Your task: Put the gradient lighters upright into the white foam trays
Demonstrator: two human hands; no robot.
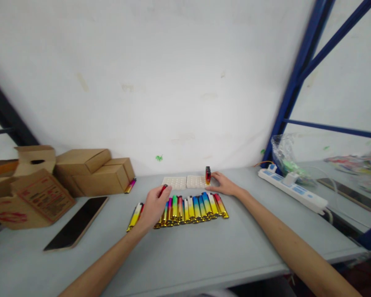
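My left hand (155, 206) is closed around a red-ended lighter (163, 189), above the left part of a row of lighters. Shiny lighters (190, 209), in gold, blue, green, pink and red, lie piled side by side in front of me. Behind them are two white trays with small pockets, a left tray (174, 182) and a right tray (195, 181). A few dark-topped red and gold lighters (207, 176) stand upright at the right tray's right end. Close beside them is my right hand (221, 183), thumb and fingers apart; whether it touches them is unclear.
Brown cardboard boxes (95, 175) and an open printed carton (43, 198) stand at the left. A dark phone-like slab (77, 222) lies before them. Near the boxes lies a purple and gold lighter (130, 185). A white power strip (292, 190) and blue rack frame (292, 90) are at the right.
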